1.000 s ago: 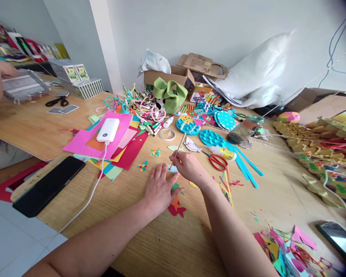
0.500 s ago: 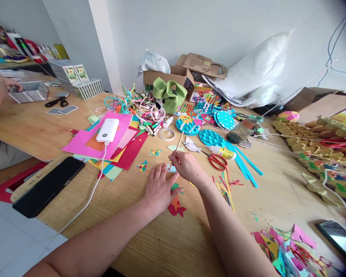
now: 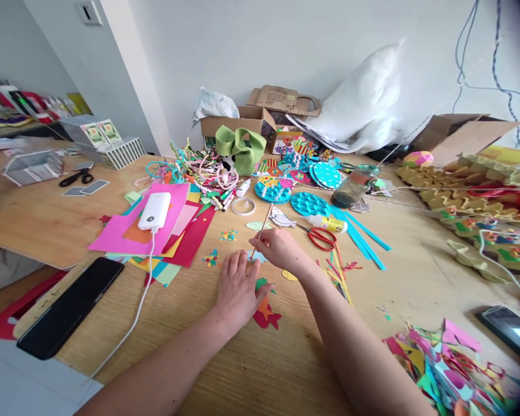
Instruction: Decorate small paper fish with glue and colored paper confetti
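My left hand lies palm down on the wooden table, fingers stretched out. Its fingertips are by a small light-blue paper cutout, partly hidden by my hands. A thin wooden stick is pinched in my right hand, its lower tip down at the blue cutout. Under and beside my left thumb are red, orange and green paper fish. A yellow paper fish lies below my right wrist. Beyond the hands are small piles of coloured paper dots, a pale green fish and a white fish.
Red-handled scissors, a glue bottle and blue strips lie to the right. Paper scraps and a phone are nearer. A power bank with a cable and a black phone are left.
The camera view has shifted a little. My right hand still holds the stick at the blue cutout, and my left hand stays flat. Another person's hand has drawn back from the grey box at left.
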Available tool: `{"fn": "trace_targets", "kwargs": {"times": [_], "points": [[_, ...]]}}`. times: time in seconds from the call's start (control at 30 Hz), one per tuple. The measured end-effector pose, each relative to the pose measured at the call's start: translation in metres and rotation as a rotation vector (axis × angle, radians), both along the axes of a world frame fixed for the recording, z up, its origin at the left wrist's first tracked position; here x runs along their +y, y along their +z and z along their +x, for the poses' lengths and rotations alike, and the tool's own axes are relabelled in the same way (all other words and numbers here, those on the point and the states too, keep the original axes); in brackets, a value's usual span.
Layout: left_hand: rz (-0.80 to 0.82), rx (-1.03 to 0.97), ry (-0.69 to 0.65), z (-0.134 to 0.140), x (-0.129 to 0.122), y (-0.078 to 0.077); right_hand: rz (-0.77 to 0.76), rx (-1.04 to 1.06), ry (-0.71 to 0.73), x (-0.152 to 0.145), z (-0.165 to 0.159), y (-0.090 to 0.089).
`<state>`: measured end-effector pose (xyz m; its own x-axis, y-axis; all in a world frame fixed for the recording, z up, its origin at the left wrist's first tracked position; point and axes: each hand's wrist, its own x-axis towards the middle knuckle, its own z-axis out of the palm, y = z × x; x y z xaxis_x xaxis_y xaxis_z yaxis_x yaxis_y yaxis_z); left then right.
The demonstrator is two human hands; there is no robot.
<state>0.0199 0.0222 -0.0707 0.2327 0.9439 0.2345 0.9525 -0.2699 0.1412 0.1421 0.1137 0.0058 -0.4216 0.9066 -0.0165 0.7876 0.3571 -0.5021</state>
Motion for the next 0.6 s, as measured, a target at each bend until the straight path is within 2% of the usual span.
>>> {"fn": "trace_targets", "kwargs": {"times": [0.33, 0.6], "points": [[0.002, 0.01, -0.01, 0.0, 0.0007, -0.0003, 0.015, 0.117, -0.035, 0.0055, 0.0057, -0.0022], [-0.004, 0.012, -0.013, -0.0004, 0.0005, -0.0012, 0.057, 0.001, -0.043, 0.0057, 0.0019, -0.0071]]}}
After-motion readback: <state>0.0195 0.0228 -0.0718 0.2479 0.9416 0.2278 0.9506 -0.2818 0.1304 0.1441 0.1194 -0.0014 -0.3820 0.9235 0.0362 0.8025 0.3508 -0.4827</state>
